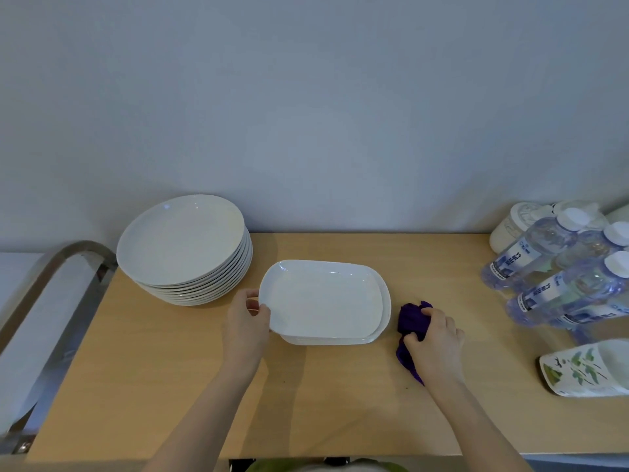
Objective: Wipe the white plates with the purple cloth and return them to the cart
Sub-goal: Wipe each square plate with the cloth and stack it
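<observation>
While gripped edgewise, rectangular plate [323, 301]

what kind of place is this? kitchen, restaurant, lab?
Probably a dining or catering service area, not certain. Cues: a tall stack of round white plates, a metal cart beside the wooden table, and grouped water bottles.

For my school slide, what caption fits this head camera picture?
Left hand lifts the top rectangular plate; right hand grips the purple cloth.
</observation>
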### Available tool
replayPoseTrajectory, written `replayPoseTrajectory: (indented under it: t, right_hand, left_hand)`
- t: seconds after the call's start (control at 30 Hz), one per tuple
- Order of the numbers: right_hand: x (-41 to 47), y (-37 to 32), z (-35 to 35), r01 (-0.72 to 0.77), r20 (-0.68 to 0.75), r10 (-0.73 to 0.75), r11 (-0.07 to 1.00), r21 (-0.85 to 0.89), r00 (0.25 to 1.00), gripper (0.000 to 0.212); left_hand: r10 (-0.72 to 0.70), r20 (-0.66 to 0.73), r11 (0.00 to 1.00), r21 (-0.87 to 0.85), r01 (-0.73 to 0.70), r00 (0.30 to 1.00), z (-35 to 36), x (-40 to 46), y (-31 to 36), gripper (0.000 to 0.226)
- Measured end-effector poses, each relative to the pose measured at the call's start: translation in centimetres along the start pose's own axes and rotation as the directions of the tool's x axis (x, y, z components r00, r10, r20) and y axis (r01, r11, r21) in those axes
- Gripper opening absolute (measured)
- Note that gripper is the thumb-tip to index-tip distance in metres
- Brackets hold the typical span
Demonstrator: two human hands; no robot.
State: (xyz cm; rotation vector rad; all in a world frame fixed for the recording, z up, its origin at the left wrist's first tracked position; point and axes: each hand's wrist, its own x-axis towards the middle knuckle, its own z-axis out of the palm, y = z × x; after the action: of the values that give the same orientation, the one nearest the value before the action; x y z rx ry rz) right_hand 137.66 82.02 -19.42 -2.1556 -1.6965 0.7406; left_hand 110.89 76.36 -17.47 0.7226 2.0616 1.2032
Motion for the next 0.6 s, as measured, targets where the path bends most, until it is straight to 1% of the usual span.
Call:
replayPoseTrajectory:
  t: [0.13, 0.23, 0.3, 0.37, 0.47, 0.6]
  right_hand:
    - [-0.8, -1.5, -1.7, 0.035, -0.137, -0.019, 0.993, 0.116, 0.99, 0.05]
    - [-1.4, -3.9, -3.5, 0.15, -0.247, -0.102, 0.972, 0.181, 0.964, 0.049]
    - [-1.9, -6.2, -4.6, 0.246, -0.286, -0.184, 0.948, 0.201, 0.94, 0.048]
    - [-2.6, -8.6, -5.1, 0.332, -0.29, -0.262, 0.915, 0.229, 0.92, 0.048]
    - [-3.7, -12.0, -4.3, 0.455, -0.259, -0.399, 0.864, 0.216, 0.88, 0.045]
    - [-4.7, -15.2, -0.5, 0.56, -0.137, -0.545, 0.818, 0.129, 0.827, 0.042]
  left_hand:
    - [0.004, 0.039, 0.998, -0.059, -0.002, 0.999, -0.4, -0.1, 0.1, 0.021]
    - [0.0, 0.062, 0.996, -0.092, 0.006, 0.998, -0.4, -0.1, 0.3, 0.022]
    - [-0.005, 0.081, 0.992, -0.123, 0.015, 0.997, -0.5, -0.1, 0.4, 0.023]
    - [-0.018, 0.103, 0.989, -0.142, 0.032, 0.995, -0.7, 0.0, 0.5, 0.025]
    - [-0.013, 0.173, 0.986, -0.16, 0.041, 0.985, -1.0, 0.2, 0.7, 0.031]
    - [0.005, 0.232, 0.984, -0.176, 0.037, 0.973, -1.5, 0.4, 0.8, 0.037]
